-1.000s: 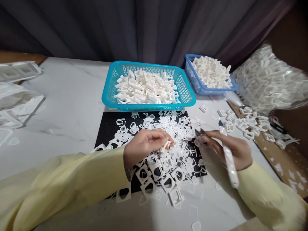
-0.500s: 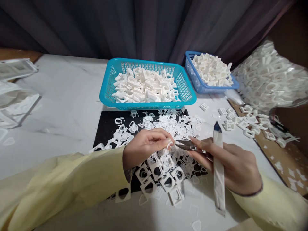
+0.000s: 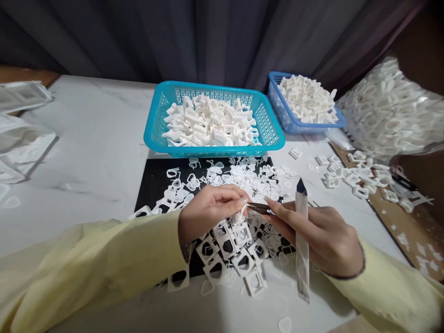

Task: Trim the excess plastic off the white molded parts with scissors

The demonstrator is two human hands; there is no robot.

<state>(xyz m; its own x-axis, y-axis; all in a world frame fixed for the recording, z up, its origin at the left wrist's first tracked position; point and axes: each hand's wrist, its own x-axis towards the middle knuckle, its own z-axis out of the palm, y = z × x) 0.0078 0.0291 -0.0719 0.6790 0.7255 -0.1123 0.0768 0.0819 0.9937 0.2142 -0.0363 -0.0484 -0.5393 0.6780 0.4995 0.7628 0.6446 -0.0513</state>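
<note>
My left hand [image 3: 215, 206] pinches a small white plastic piece [image 3: 243, 210] between thumb and fingers, above the heap on a black mat. In my right hand [image 3: 322, 236] is a dark metal tool with two pointed jaws [image 3: 260, 208], like pliers or snips. Its tips meet the white piece at my left fingertips; the handles are mostly hidden by the hand. A white-wrapped stick with a dark pointed tip [image 3: 302, 249], resembling a craft knife, also lies across my right fingers. Below my left hand lie several square white plastic frames [image 3: 243, 261] with openings.
A turquoise basket [image 3: 150, 127] of white plastic parts stands behind the black mat [image 3: 157, 171]. Thin white scraps [image 3: 246, 178] cover the mat. Back right are a blue basket [image 3: 287, 115] and a clear bag [image 3: 395, 111] of parts. White bags [image 3: 26, 143] lie left.
My right hand has moved left, bringing the tool's jaws to the white piece; the jaws have closed. The wrapped stick moved with it. My left hand has barely moved.
</note>
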